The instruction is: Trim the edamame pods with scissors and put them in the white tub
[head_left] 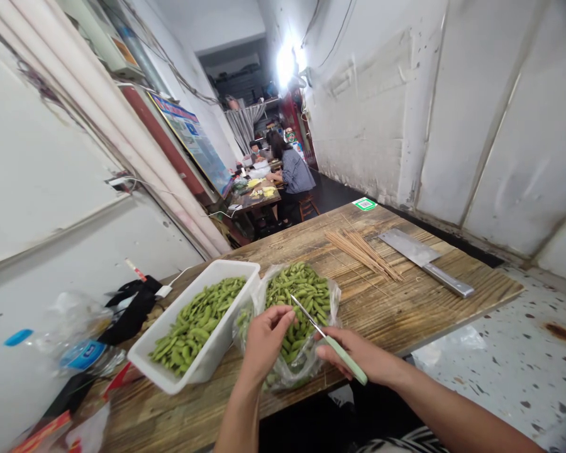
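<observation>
My right hand (353,353) is closed around the pale green handle of a pair of scissors (344,358), whose metal blades point up and left over the pods. Thumb and fingers of my left hand (270,333) are pinched together close to the blade tips; what they hold is too small or hidden to make out. Beneath both hands a clear plastic bag (334,299) stands open, full of green soybean pods (306,286). Left of it, a white plastic tub (139,358) holds more green soybean pods (198,324).
Thin wooden skewers (363,251) and a cleaver (415,251) lie on the wooden table (382,314) to the right. A plastic bottle (82,353) and other clutter crowd the left side. Two people (295,170) sit at a farther table (259,200).
</observation>
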A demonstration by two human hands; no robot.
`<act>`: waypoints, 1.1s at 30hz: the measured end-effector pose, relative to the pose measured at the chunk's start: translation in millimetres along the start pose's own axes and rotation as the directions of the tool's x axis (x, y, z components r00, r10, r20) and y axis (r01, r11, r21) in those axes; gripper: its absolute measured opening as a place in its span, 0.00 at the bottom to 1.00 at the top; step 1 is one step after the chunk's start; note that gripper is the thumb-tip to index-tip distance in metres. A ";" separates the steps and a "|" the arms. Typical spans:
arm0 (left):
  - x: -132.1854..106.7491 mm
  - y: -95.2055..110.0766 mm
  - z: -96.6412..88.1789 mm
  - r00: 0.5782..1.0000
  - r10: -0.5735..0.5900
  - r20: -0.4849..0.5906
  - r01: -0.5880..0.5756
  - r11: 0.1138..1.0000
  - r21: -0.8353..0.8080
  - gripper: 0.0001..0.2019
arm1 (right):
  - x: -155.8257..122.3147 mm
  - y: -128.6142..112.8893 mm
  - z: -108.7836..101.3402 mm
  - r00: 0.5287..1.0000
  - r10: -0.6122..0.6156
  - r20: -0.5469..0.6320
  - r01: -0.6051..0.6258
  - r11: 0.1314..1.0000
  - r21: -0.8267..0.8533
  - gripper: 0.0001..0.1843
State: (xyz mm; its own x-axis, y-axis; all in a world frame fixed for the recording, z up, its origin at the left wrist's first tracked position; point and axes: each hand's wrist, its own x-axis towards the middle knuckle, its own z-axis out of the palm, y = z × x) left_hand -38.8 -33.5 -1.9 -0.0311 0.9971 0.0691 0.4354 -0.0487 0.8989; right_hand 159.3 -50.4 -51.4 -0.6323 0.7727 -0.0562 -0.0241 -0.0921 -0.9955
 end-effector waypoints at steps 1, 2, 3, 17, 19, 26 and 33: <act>-0.4 -0.2 -0.2 1.000 -0.008 -0.003 0.008 1.000 0.002 0.14 | -0.3 -1.4 0.3 1.000 -0.012 -0.003 0.012 1.000 -0.011 0.28; -0.8 -0.6 -0.3 1.000 -0.016 -0.007 0.016 1.000 0.002 0.15 | -0.7 -2.9 0.5 1.000 -0.022 -0.004 0.022 1.000 -0.020 0.28; -0.9 -1.1 -0.2 1.000 -0.021 -0.012 0.021 1.000 0.000 0.14 | -1.1 -4.3 0.5 1.000 -0.029 -0.003 0.029 0.999 -0.029 0.27; -2.2 -3.4 0.1 0.974 -0.224 0.042 0.228 0.948 -0.223 0.16 | 6.6 4.0 5.5 0.991 0.131 0.008 -0.131 0.977 0.168 0.27; -1.5 -2.4 -1.6 0.971 -0.239 0.016 0.230 0.909 -0.348 0.16 | 7.0 5.5 5.0 0.993 0.117 0.002 -0.116 0.977 0.178 0.28; 1.2 -3.2 -2.4 0.949 -0.310 -0.063 0.202 0.748 -0.632 0.17 | 2.2 5.0 4.4 0.994 0.086 0.070 -0.096 0.983 0.156 0.28; 0.4 -4.7 2.0 0.949 -0.308 -0.062 0.178 0.690 -0.701 0.15 | 4.2 2.3 6.4 0.994 0.087 0.064 -0.096 0.984 0.152 0.27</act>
State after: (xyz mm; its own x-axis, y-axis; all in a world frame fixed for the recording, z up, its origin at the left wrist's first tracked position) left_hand -39.0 -32.8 -7.0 -0.2199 0.9579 -0.1846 -0.3362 0.1032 0.9361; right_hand 151.6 -51.4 -53.5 -0.6802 0.7199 -0.1379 -0.0804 -0.2604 -0.9622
